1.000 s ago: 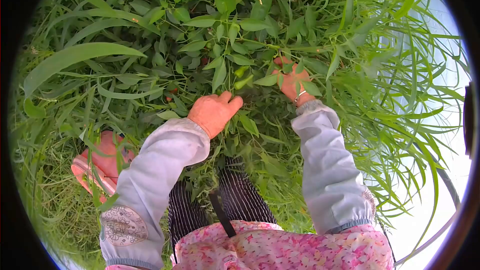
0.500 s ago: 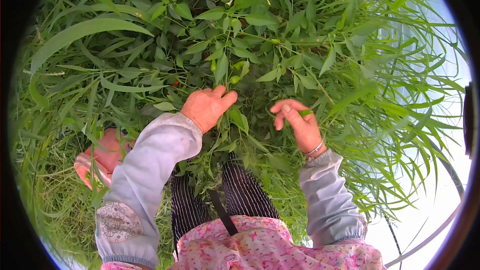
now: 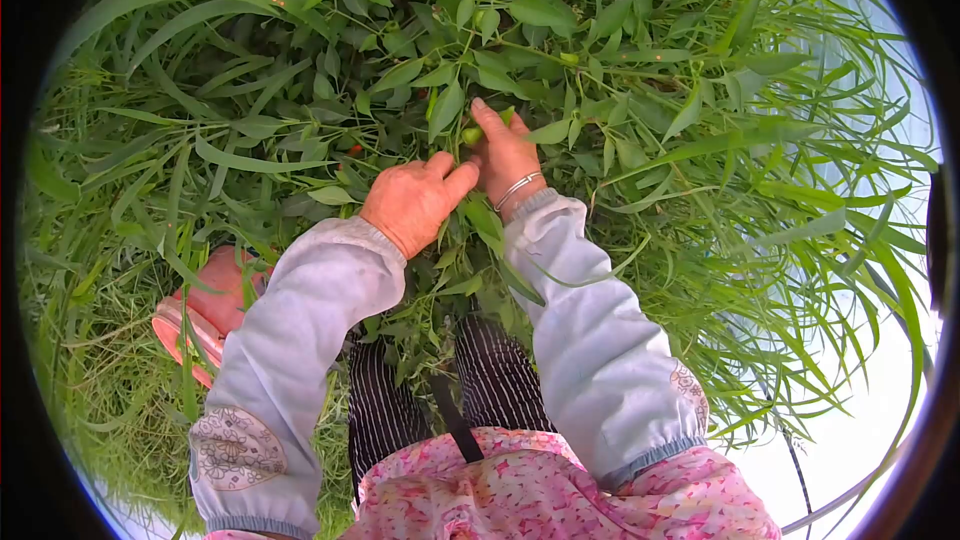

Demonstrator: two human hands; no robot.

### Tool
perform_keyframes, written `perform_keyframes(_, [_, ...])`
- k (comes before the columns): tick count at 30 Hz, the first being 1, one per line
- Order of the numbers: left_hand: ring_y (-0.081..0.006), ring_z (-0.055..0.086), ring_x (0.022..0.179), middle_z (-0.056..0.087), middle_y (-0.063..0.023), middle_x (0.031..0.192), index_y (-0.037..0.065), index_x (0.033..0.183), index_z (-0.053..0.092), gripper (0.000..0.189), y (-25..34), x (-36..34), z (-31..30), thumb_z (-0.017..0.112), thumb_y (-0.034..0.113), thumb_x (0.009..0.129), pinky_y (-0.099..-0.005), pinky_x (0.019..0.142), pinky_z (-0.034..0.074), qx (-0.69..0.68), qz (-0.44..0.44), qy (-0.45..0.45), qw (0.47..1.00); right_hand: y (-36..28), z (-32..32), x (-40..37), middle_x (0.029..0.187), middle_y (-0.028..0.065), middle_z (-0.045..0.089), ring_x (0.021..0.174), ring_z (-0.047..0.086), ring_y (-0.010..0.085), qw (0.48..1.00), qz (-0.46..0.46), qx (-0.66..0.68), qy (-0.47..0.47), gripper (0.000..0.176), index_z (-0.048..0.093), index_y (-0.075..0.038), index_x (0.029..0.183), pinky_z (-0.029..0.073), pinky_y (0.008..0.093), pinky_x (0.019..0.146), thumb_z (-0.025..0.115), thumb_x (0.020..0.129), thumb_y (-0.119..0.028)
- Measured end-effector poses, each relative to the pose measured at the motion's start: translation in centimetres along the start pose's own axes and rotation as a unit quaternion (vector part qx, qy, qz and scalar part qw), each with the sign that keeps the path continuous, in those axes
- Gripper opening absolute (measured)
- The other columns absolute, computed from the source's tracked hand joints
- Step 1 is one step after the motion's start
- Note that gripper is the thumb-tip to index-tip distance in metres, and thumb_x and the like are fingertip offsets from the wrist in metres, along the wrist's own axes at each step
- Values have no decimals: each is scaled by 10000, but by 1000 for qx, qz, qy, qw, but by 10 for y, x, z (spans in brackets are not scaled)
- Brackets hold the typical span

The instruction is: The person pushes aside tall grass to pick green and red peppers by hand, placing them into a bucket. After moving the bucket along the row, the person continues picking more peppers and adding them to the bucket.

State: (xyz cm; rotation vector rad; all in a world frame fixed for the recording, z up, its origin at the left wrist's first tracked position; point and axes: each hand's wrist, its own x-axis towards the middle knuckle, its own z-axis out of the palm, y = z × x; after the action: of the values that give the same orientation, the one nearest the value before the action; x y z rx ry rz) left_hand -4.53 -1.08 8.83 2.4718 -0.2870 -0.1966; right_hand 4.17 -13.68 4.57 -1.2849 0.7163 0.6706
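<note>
Among the leaves of a pepper plant (image 3: 440,75), my two hands are close together. My left hand (image 3: 412,205) is closed, thumb and index finger bent toward the stems; what lies under its fingers is hidden. Beside it, my right hand (image 3: 510,162), with a bracelet (image 3: 516,190) at the wrist, reaches up into the foliage. Its fingers curl around a green pepper (image 3: 473,136). More green shows behind its fingertips, partly covered.
A pinkish-red container (image 3: 215,290) sits in the grass left of my left sleeve. Long grass blades (image 3: 720,170) crowd both sides. Pale sheeting (image 3: 850,340) and a thin hoop lie to the right. Small red spots show among the leaves.
My right hand, earlier held apart at the right with a green pepper in it, has moved left and up into the plant beside my left hand. My left hand has barely moved.
</note>
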Motion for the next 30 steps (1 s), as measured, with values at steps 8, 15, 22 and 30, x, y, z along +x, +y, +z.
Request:
perform_keyframes(8, [-274, 605, 712, 530, -89, 875, 125, 1056, 530, 352, 4, 2, -6, 569, 23, 722, -385, 598, 497, -7, 27, 11, 1000, 13, -17, -20, 808, 41, 587, 623, 549, 136, 991, -73, 113, 15, 160, 508, -80, 957, 354, 239, 421, 597, 863, -174])
perform_keyframes(15, [-273, 592, 603, 533, -85, 891, 110, 1059, 524, 340, 7, 1, 4, 567, 46, 727, -395, 563, 496, 91, 41, -84, 991, -15, -32, -76, 677, 4, 533, 584, 544, 116, 996, -56, 66, 21, 187, 511, -99, 926, 347, 216, 406, 576, 862, -263])
perform_keyframes(22, [-263, 591, 735, 517, -81, 878, 96, 1074, 539, 362, -7, -10, -12, 559, 69, 714, -369, 642, 500, 53, 29, -21, 998, -35, -32, -81, 867, 80, 653, 722, 619, 166, 952, -114, -257, -119, 188, 571, -51, 865, 487, 271, 549, 607, 826, -232])
perform_keyframes(30, [-251, 591, 701, 520, -83, 852, 90, 1051, 539, 334, -3, 0, -8, 557, 74, 717, -369, 628, 505, 64, 26, -4, 998, -65, 19, 23, 845, 115, 647, 830, 614, 309, 484, -430, -762, 17, 130, 621, -75, 837, 503, 379, 695, 616, 719, -129])
